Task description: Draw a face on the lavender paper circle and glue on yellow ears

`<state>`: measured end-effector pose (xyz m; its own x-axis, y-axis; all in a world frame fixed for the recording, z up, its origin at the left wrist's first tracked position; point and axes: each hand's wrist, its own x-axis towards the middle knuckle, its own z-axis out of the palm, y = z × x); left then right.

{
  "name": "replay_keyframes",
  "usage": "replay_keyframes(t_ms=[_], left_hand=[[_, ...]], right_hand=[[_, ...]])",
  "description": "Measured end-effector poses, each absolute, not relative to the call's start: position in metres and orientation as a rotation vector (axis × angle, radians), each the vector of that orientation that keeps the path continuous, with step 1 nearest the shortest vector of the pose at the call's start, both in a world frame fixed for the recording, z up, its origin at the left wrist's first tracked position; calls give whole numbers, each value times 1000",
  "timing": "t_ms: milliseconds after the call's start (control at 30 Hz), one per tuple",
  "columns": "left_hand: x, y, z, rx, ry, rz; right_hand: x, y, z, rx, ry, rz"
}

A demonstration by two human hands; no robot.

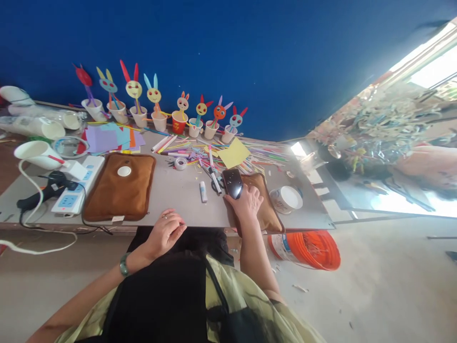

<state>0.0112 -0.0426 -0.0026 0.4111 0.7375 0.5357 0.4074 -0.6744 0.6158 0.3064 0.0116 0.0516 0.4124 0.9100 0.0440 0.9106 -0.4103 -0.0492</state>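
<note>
My right hand [248, 204] grips the lower part of a black smartphone [233, 181], thumb at its left and fingers at its right. The phone's dark screen reflects a bright light. Beneath that hand lies a brown hot-water pouch [268, 209]. At the table's front edge my left hand [166, 230] rests with loosely bent fingers and nothing visible in it. A glue stick [203, 192] lies between the hands. Scissors [218, 183] and a marker [215, 181] are just left of the phone.
Several paper cups with rabbit-faced figures line the blue wall, one a red cup [179, 125]. A power strip [79, 186] and another brown pouch [121, 188] lie left. A white tub [286, 199] stands right, above an orange bucket [310, 250]. Yellow paper [234, 153] covers pipe cleaners.
</note>
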Motion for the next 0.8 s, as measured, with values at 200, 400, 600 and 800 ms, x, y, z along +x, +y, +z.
replay_keyframes(t_ms=[200,400,600,800], left_hand=[[18,-46,-3,2289,922,1052],[22,-42,5,2314,811,988],[28,-40,11,2268,733,875],[36,-28,18,2108,755,803]], right_hand=[[307,22,50,-2587,-1612,-16],[310,23,46,-2502,-1555,17],[312,5,53,-2271,-1470,194],[294,-14,56,-2007,-1420,252]])
